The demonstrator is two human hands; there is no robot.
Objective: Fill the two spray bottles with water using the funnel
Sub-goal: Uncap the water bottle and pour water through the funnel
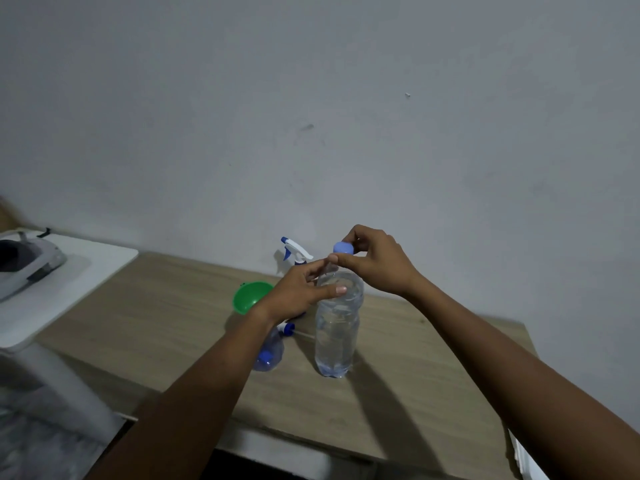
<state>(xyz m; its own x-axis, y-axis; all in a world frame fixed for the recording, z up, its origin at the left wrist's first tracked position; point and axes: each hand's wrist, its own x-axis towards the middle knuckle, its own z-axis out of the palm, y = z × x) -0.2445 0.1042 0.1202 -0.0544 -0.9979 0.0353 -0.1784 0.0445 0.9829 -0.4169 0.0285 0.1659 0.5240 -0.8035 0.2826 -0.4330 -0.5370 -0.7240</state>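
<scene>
I have the left hand (298, 292) wrapped on the shoulder of the water bottle (336, 337), thumb across the front and fingers round behind the neck. That grip is there to keep the bottle upright and stop it turning while the top is worked. The right hand (377, 261) pinches the blue cap (343, 247) between thumb and fingertips right at the mouth of the water bottle. I judge this to be the opening step, though I cannot tell whether the cap is free of the thread yet.

The water bottle stands on the table (415, 375), clear, ribbed and tall, and it looks nearly full, so it will be heavy and may slosh when tipped.

The green funnel (247, 297) lies to the left of the water bottle, partly behind my left wrist, in no bottle yet. One spray bottle (294, 249) stands just behind the water bottle on its left side, its white and blue trigger head on. The second spray bottle (270, 356) sits near the water bottle's base on the left, small and clear, half hidden under my forearm. I cannot tell whether its head is screwed on.
</scene>
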